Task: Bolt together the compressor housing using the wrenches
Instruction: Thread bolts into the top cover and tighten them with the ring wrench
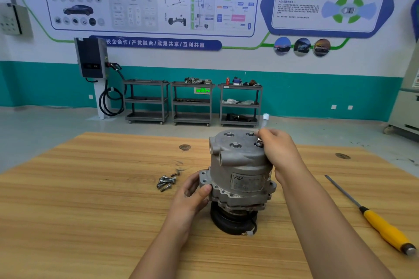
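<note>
Right hand [275, 147] clamped on the blurred wrench [265, 118], I'd seat it square on the bolt [259, 143] while left hand [192, 190] grips the compressor housing [238, 165] steady.

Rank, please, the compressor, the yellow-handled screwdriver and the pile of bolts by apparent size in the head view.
1. compressor, bulkiest.
2. yellow-handled screwdriver, about as long but thin.
3. pile of bolts, clearly smallest.

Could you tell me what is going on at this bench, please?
A person is bolting up a compressor that stands on the wooden table. The left hand grips its flange while the right hand holds a blurred wrench at a top bolt. Loose bolts lie to its left, a yellow-handled screwdriver to its right.
</note>
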A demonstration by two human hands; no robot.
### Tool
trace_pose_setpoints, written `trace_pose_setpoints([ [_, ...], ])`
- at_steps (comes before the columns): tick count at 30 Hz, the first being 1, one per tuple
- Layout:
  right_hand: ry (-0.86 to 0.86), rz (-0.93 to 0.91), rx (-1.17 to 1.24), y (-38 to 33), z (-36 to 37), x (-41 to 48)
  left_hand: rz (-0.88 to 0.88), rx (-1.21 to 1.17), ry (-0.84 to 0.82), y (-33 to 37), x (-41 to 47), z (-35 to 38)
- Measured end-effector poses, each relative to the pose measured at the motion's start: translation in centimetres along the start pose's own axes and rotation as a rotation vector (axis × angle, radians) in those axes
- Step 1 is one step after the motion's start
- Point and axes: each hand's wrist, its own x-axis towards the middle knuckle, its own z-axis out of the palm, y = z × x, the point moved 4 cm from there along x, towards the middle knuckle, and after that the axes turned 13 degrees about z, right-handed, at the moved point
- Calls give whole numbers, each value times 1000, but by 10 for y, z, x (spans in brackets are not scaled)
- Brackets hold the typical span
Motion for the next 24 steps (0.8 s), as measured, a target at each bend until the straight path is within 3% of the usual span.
trace_pose_setpoints([
  [5, 27, 60, 119, 2, -4, 7, 4, 15, 2, 2, -1, -1],
  [8, 11, 70, 401, 9, -1, 9, 6, 17, -2, 2, 0, -1],
  [12, -8, -64, 703, 16, 0, 3, -9, 24, 0, 1, 0, -2],
  [16, -44, -124, 746, 22, 0, -1, -2, 50, -32, 1, 1, -1],
  [20, -65, -172, 685, 23, -1, -2, 72, 249, -131, 3, -3, 9],
  [24, -45, -216, 750, 24, 0, -3, 91, 221, -147, 2, -2, 20],
])
